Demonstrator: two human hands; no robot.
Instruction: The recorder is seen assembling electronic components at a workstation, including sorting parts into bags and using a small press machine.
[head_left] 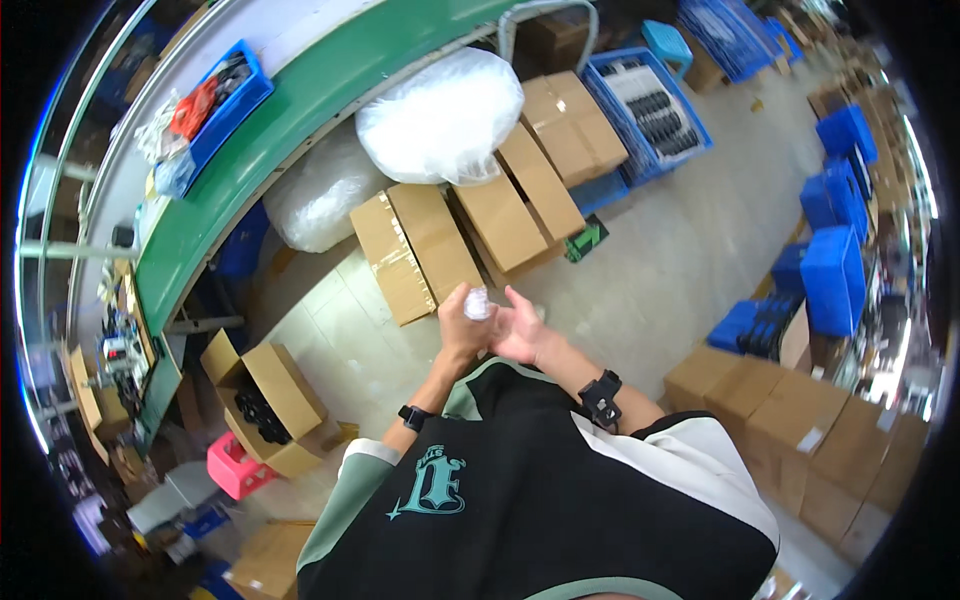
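- Here the left hand (pixel 462 322) and the right hand (pixel 517 330) met in front of the chest, above the floor (pixel 650 270), with a small white crumpled thing (pixel 477 303) between them.
- The left grip was clamped on the white thing, fingers curled around it and its top poking out.
- The right grip was spread apart, its fingers (pixel 520 300) extended beside the white thing and just touching the left hand; it clasped nothing that I could see.
- To handle it well, I judged, the left hand should stay firm but not crush it, while the right worked with its fingertips.
- Closed cardboard boxes (pixel 470 225) and a clear plastic bag (pixel 440 115) lay beyond the hands, beside the green worktop (pixel 300 120).
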